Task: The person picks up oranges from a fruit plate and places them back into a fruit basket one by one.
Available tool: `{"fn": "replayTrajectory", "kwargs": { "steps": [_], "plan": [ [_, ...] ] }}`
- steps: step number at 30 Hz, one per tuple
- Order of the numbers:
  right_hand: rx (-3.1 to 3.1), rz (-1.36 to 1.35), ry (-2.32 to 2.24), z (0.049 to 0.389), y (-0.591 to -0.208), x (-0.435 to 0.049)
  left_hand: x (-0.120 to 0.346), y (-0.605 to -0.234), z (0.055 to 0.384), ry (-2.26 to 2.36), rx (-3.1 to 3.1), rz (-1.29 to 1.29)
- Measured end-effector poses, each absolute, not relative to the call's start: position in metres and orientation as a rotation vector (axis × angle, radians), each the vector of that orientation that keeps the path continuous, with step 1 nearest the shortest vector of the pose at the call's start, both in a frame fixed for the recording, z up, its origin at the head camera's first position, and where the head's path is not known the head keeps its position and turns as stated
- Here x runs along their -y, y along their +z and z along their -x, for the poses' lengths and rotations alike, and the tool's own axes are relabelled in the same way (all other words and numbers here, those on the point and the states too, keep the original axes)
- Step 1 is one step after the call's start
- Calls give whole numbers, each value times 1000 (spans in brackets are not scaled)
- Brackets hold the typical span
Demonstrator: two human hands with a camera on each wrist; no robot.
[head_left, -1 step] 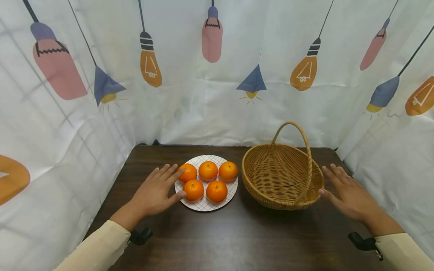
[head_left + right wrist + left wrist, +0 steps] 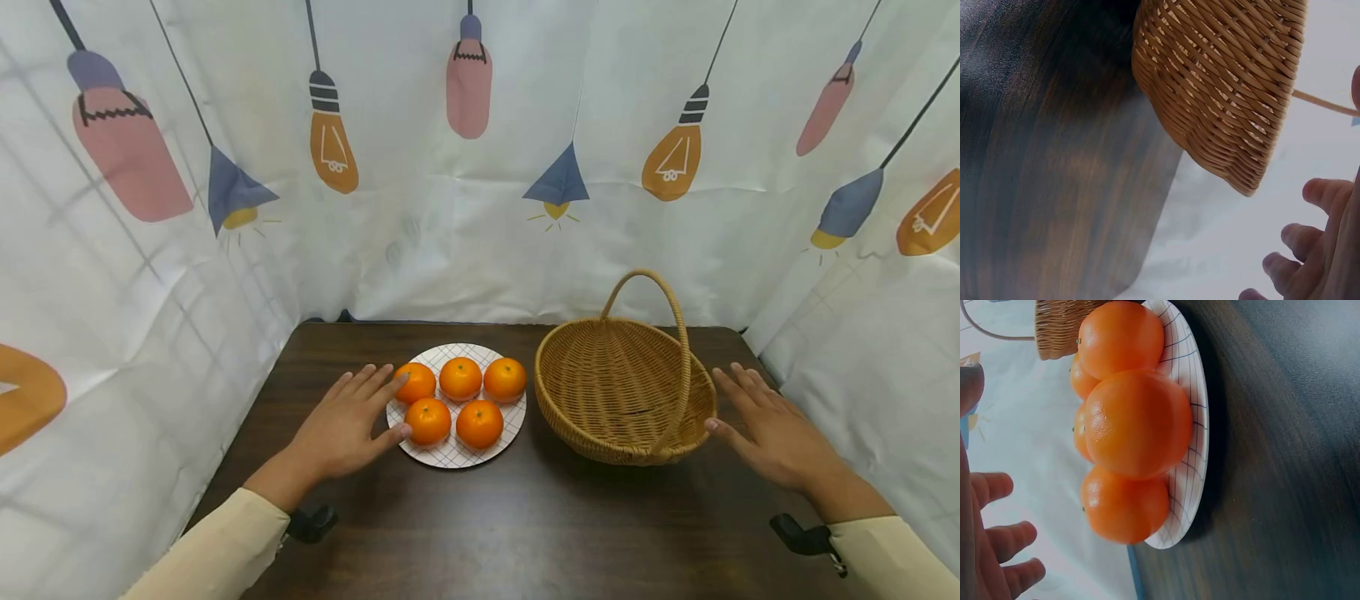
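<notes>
From where I stand, five oranges point(image 2: 480, 424) crowd the plate point(image 2: 453, 456), at its ten, twelve, two, five and eight o'clock. The left hand point(image 2: 341, 429) hovers at the plate's eight to nine o'clock, the right hand point(image 2: 776, 433) near the basket's four; each grip is apart, fingers spread, clamped on nothing. I'd worry about the round fruit: a careless nudge could send one rolling off the shallow rim onto the worktop point(image 2: 495, 533). The basket point(image 2: 607, 383), at the plate's three o'clock, could tip if its handle point(image 2: 683, 358) were knocked; that tall arch, rising from the rim's eleven and five, would hinder a reach from the right. A lamp-patterned curtain point(image 2: 450, 233) closes off twelve.
</notes>
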State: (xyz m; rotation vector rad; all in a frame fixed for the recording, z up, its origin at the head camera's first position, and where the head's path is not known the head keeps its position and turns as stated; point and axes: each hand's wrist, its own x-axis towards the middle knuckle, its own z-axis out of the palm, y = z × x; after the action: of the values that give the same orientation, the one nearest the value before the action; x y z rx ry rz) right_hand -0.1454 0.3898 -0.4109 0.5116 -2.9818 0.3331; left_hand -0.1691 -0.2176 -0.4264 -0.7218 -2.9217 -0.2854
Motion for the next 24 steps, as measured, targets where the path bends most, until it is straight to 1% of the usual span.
{"fn": "replayTrajectory", "kwargs": {
  "steps": [6, 13, 24],
  "plan": [
    [2995, -458, 391, 151, -410, -393, 213, -432, 169, -329, 2863, 732],
    [3032, -394, 350, 154, -409, -396, 205, -442, 172, -407, 2838, 735],
    [3097, -309, 345, 152, -424, -390, 203, -464, 173, -473, 2902, 686]
  ]
}}
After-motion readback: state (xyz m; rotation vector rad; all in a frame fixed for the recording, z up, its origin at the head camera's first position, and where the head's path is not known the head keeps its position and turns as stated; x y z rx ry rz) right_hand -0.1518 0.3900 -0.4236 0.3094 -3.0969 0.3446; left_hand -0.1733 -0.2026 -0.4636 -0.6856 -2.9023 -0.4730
